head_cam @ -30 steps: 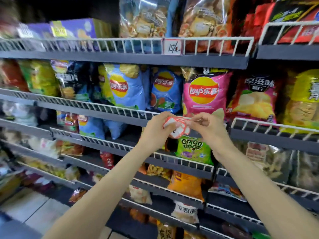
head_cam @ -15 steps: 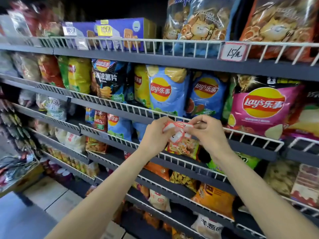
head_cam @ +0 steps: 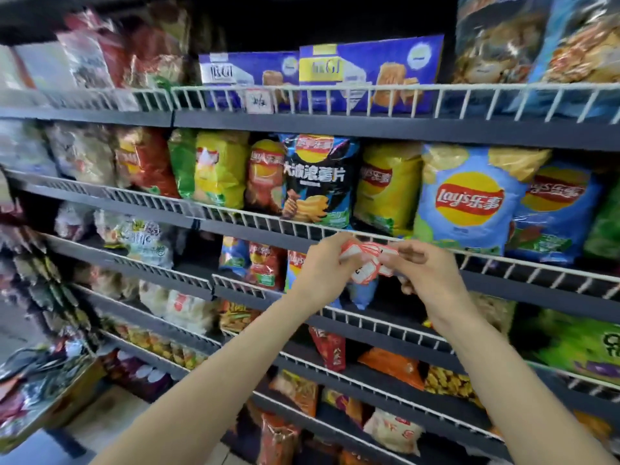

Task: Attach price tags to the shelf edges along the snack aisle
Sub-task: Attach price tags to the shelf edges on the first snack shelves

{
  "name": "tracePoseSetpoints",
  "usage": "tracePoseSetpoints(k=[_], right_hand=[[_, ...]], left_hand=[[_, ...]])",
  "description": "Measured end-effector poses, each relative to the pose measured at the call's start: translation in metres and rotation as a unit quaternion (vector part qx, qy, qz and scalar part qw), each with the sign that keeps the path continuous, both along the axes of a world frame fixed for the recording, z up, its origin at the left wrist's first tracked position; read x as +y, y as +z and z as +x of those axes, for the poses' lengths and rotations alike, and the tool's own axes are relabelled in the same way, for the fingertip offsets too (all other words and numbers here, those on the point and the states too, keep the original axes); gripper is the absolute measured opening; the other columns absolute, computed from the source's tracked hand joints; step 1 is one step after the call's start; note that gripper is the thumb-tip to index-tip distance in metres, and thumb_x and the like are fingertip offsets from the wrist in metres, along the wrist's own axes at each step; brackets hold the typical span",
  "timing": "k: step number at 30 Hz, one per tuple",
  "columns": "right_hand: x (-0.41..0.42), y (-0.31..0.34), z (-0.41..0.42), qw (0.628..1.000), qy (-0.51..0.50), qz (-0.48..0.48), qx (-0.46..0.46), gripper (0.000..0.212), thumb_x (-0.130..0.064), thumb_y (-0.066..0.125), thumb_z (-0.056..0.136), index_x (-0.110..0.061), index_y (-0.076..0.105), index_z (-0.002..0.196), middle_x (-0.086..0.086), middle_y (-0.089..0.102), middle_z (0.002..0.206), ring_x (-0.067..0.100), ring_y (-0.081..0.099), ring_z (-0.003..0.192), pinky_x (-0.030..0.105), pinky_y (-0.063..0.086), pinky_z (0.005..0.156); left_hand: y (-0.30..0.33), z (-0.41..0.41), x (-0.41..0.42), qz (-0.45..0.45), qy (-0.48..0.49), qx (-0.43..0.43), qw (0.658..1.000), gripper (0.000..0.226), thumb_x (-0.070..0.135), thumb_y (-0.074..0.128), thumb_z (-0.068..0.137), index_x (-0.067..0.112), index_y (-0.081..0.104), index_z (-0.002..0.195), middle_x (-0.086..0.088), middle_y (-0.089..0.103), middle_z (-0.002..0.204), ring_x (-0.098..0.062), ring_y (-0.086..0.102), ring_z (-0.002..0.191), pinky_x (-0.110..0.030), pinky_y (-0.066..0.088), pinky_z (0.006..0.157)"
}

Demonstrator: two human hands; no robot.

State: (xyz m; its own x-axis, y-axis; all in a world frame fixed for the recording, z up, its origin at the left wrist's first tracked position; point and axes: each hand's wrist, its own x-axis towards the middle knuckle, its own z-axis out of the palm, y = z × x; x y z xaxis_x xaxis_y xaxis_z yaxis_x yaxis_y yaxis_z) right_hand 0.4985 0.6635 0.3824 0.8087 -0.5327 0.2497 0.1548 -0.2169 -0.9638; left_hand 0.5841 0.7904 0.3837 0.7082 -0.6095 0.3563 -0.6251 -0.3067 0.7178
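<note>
Left hand (head_cam: 323,263) and right hand (head_cam: 424,273) close together, both pinching bunch of red-and-white price tags (head_cam: 367,263) between them, just below white wire shelf edge (head_cam: 268,219); chip bags (head_cam: 469,196) above.

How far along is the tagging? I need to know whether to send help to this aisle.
Early, by the look of it. Done: one handwritten tag hangs on the top shelf rail. In hand: the left hand and right hand both hold a bunch of red-and-white price tags, none being clipped on yet. Left: the lower wire rails in view show no tags.
</note>
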Motion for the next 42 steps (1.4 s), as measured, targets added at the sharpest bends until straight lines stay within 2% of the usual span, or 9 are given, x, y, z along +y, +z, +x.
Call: tracePoseSetpoints(k=[4, 7, 14, 20, 24, 26, 32, 37, 42], right_hand=[[0.036, -0.009, 0.03, 1.0, -0.008, 0.007, 0.0, 0.012, -0.01, 0.065, 0.086, -0.017, 0.065, 0.076, -0.01, 0.055, 0.047, 0.005, 0.042, 0.042, 0.016, 0.035, 0.04], [0.055, -0.009, 0.052, 1.0, -0.01, 0.015, 0.002, 0.011, -0.008, 0.064, 0.087, -0.015, 0.064, 0.078, 0.003, 0.056, 0.056, 0.012, 0.04, 0.045, 0.021, 0.033, 0.041], [0.093, -0.004, 0.111, 1.0, 0.022, -0.021, -0.003, 0.015, -0.005, 0.063, 0.087, -0.017, 0.064, 0.077, 0.001, 0.059, 0.061, -0.001, 0.045, 0.038, 0.015, 0.036, 0.04], [0.14, -0.009, 0.175, 0.997, 0.027, -0.061, -0.024, 0.015, -0.007, 0.065, 0.085, -0.018, 0.065, 0.074, 0.0, 0.062, 0.062, -0.003, 0.05, 0.043, 0.01, 0.036, 0.043], [0.173, -0.016, 0.226, 0.997, 0.007, -0.075, -0.019, 0.015, -0.013, 0.064, 0.086, -0.02, 0.066, 0.073, 0.005, 0.062, 0.059, 0.007, 0.056, 0.046, 0.016, 0.041, 0.046], [0.189, -0.019, 0.251, 0.997, -0.016, -0.07, -0.015, 0.012, -0.013, 0.063, 0.087, -0.015, 0.066, 0.076, 0.004, 0.061, 0.057, 0.006, 0.055, 0.045, 0.017, 0.041, 0.047], [0.224, -0.019, 0.306, 0.988, -0.126, -0.085, -0.036, 0.013, -0.01, 0.062, 0.088, -0.018, 0.063, 0.078, 0.006, 0.066, 0.063, 0.009, 0.059, 0.046, 0.026, 0.047, 0.045], [0.24, -0.024, 0.321, 0.984, -0.161, -0.071, -0.006, 0.019, -0.008, 0.056, 0.091, -0.025, 0.06, 0.083, 0.002, 0.067, 0.076, 0.003, 0.066, 0.054, 0.018, 0.044, 0.037], [0.246, -0.026, 0.323, 0.977, -0.198, -0.083, -0.005, 0.015, -0.004, 0.052, 0.093, -0.015, 0.062, 0.092, 0.007, 0.068, 0.085, 0.003, 0.067, 0.059, 0.014, 0.044, 0.039]], left_hand=[[-0.008, 0.035, 0.031, -0.002, 0.003, -0.002, 1.0, 0.003, 0.02, 0.056, 0.092, 0.017, 0.055, 0.091, -0.022, 0.066, 0.084, -0.037, 0.062, 0.077, -0.043, 0.049, 0.066], [-0.01, 0.055, 0.049, -0.011, 0.01, 0.002, 1.0, 0.006, 0.021, 0.056, 0.092, 0.017, 0.054, 0.089, -0.025, 0.064, 0.083, -0.04, 0.061, 0.075, -0.046, 0.05, 0.064], [-0.007, 0.099, 0.093, -0.05, 0.069, -0.013, 0.996, 0.004, 0.019, 0.056, 0.091, 0.016, 0.057, 0.092, -0.02, 0.066, 0.081, -0.029, 0.057, 0.066, -0.032, 0.042, 0.056], [-0.013, 0.158, 0.144, -0.046, 0.105, -0.012, 0.993, 0.012, 0.024, 0.059, 0.09, 0.014, 0.061, 0.096, -0.011, 0.068, 0.077, -0.023, 0.061, 0.064, -0.025, 0.045, 0.056], [-0.016, 0.217, 0.176, -0.033, 0.087, -0.003, 0.996, 0.022, 0.024, 0.06, 0.089, 0.01, 0.063, 0.105, -0.008, 0.066, 0.078, -0.016, 0.058, 0.06, -0.018, 0.041, 0.055], [-0.015, 0.249, 0.189, -0.026, 0.075, -0.005, 0.997, 0.022, 0.023, 0.061, 0.089, 0.009, 0.063, 0.106, -0.012, 0.066, 0.08, -0.019, 0.059, 0.064, -0.017, 0.039, 0.053], [-0.024, 0.33, 0.223, -0.027, 0.055, 0.05, 0.997, 0.029, 0.022, 0.063, 0.087, 0.013, 0.061, 0.115, -0.012, 0.067, 0.105, -0.027, 0.063, 0.093, -0.039, 0.053, 0.077], [-0.037, 0.349, 0.235, -0.006, 0.024, 0.085, 0.996, 0.043, 0.023, 0.065, 0.087, 0.007, 0.055, 0.125, -0.016, 0.065, 0.113, -0.032, 0.063, 0.1, -0.044, 0.053, 0.085], [-0.039, 0.349, 0.233, -0.019, 0.013, 0.059, 0.998, 0.033, 0.016, 0.061, 0.088, 0.005, 0.06, 0.119, -0.011, 0.067, 0.106, -0.027, 0.062, 0.098, -0.027, 0.044, 0.074]])
